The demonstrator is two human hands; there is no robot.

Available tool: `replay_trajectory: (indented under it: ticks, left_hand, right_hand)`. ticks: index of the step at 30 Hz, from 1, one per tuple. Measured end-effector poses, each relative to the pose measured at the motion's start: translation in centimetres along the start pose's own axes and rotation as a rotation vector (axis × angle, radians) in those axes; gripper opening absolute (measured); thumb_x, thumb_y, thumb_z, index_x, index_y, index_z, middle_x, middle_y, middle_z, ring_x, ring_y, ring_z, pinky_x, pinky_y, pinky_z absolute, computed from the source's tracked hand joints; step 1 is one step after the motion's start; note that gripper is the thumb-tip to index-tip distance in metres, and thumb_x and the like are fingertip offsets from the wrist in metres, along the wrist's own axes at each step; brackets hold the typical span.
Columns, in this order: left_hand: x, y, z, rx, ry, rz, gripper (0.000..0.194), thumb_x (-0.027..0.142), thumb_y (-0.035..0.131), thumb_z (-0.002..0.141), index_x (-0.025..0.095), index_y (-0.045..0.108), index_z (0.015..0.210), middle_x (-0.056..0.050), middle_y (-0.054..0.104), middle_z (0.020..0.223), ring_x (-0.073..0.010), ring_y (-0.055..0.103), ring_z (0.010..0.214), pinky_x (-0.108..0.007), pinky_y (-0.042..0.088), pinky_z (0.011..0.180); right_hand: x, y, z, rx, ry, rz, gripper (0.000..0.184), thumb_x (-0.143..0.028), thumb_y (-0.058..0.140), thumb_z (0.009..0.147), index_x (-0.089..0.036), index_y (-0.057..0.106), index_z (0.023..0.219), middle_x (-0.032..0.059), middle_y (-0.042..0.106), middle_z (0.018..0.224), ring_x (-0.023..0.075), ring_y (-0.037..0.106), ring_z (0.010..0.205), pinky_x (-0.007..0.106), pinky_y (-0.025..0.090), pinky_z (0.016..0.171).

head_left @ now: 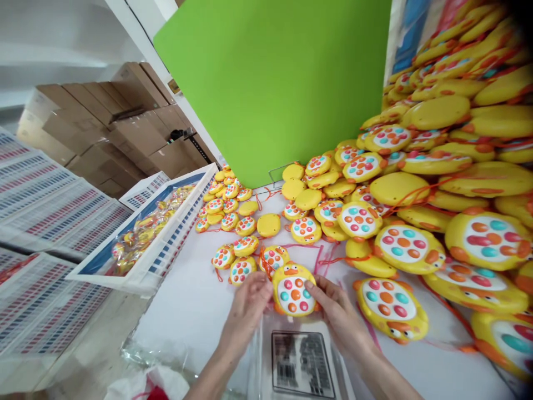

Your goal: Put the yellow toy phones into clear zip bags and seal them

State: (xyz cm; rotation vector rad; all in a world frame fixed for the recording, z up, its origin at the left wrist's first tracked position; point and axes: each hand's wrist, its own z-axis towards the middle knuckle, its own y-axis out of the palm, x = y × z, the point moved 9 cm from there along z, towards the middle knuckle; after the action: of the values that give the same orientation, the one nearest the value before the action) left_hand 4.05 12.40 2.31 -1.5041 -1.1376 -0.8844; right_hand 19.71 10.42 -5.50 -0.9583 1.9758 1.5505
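Note:
A yellow duck-shaped toy (293, 291) with coloured round buttons is held between both my hands above a white table (195, 303). My left hand (249, 304) grips its left edge with curled fingers. My right hand (336, 312) pinches its right edge. Just below the toy lies a clear plastic bag (300, 364) with a printed black-and-white label. Several more duck toys (245, 244) lie scattered just beyond my hands.
A big heap of the same yellow toys (441, 183) fills the right side. A green board (275, 83) stands behind. At left, a white crate (169, 239) holds bagged toys, with stacked crates (45, 211) and cardboard boxes (120, 122) beyond.

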Motion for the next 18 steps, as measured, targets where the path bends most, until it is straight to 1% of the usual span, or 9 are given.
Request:
replay_trajectory:
  ticks: [1,3,5,7,9,11,13,15,18]
  left_hand:
    - [-0.8,1.1,-0.1,-0.044,-0.036,-0.084,0.05,0.049,0.067,0.074,0.017,0.058,0.112,-0.01,0.066,0.106,-0.0229,0.063,0.091,-0.029,0.052,0.07]
    - [-1.5,3.1,0.0,-0.127,-0.047,-0.217,0.049,0.044,0.071,0.073,0.016,0.059,0.112,-0.01,0.067,0.107,-0.0232,0.064,0.094,-0.03,0.052,0.076]
    - [-1.5,4.1,0.3,-0.164,-0.021,-0.298,0.045,0.04,0.07,0.075,0.015,0.061,0.11,-0.01,0.069,0.104,-0.0231,0.065,0.093,-0.03,0.052,0.077]
    - [-1.4,4.0,0.6,-0.153,-0.017,-0.331,0.044,0.037,0.07,0.076,0.015,0.061,0.113,-0.01,0.07,0.102,-0.0227,0.066,0.091,-0.029,0.053,0.075]
    - [-1.4,3.5,0.7,-0.131,-0.017,-0.342,0.044,0.035,0.069,0.077,0.015,0.06,0.115,-0.009,0.07,0.102,-0.0222,0.066,0.092,-0.028,0.053,0.074]
    - [-1.5,3.2,0.6,-0.121,-0.024,-0.345,0.043,0.033,0.069,0.078,0.016,0.06,0.116,-0.009,0.071,0.099,-0.0218,0.066,0.092,-0.026,0.053,0.073]
    - [-1.4,3.1,0.5,-0.121,-0.015,-0.343,0.042,0.033,0.07,0.078,0.017,0.061,0.115,-0.008,0.071,0.099,-0.0217,0.066,0.092,-0.026,0.053,0.073]
    - [-1.3,3.3,0.2,-0.126,0.007,-0.335,0.04,0.034,0.07,0.077,0.017,0.062,0.113,-0.008,0.071,0.101,-0.0219,0.066,0.093,-0.027,0.053,0.075]
    - [-1.3,3.4,-0.2,-0.121,0.007,-0.36,0.04,0.041,0.064,0.081,0.018,0.063,0.114,-0.009,0.069,0.109,-0.0222,0.065,0.097,-0.028,0.052,0.079]
  right_hand:
    - [-0.1,0.1,-0.1,0.0,-0.008,-0.005,0.034,-0.046,0.071,0.073,-0.02,0.066,0.095,0.0059,0.073,0.091,0.0243,0.068,0.08,0.034,0.053,0.066]
    - [-0.1,0.4,-0.3,-0.005,-0.016,-0.022,0.034,-0.046,0.072,0.072,-0.021,0.067,0.094,0.0052,0.073,0.091,0.0249,0.068,0.083,0.034,0.053,0.069]
    - [0.1,0.6,-0.4,-0.012,-0.012,-0.04,0.031,-0.048,0.068,0.074,-0.022,0.068,0.09,0.0047,0.073,0.088,0.0254,0.068,0.081,0.034,0.053,0.067]
    - [0.3,0.7,-0.5,-0.016,-0.005,-0.055,0.03,-0.052,0.062,0.078,-0.023,0.069,0.084,0.0045,0.074,0.085,0.0256,0.068,0.078,0.034,0.054,0.063]
    - [0.3,0.9,-0.5,-0.031,0.004,-0.064,0.032,-0.055,0.058,0.08,-0.025,0.07,0.08,0.005,0.074,0.083,0.0261,0.068,0.077,0.034,0.054,0.059]
    - [0.3,1.4,-0.7,-0.066,0.01,-0.064,0.032,-0.055,0.058,0.08,-0.025,0.07,0.084,0.0058,0.074,0.088,0.0271,0.068,0.081,0.035,0.054,0.058]
    - [0.2,1.9,-0.9,-0.1,0.011,-0.054,0.031,-0.051,0.062,0.079,-0.025,0.069,0.094,0.0064,0.073,0.097,0.0278,0.067,0.089,0.035,0.056,0.063]
    - [0.3,2.1,-1.0,-0.114,0.009,-0.038,0.033,-0.047,0.067,0.077,-0.023,0.066,0.101,0.0072,0.071,0.103,0.0277,0.066,0.093,0.037,0.056,0.07]
    - [0.6,1.8,-0.9,-0.096,0.003,-0.011,0.035,-0.044,0.069,0.075,-0.019,0.064,0.1,0.0086,0.07,0.104,0.027,0.067,0.092,0.038,0.056,0.074]
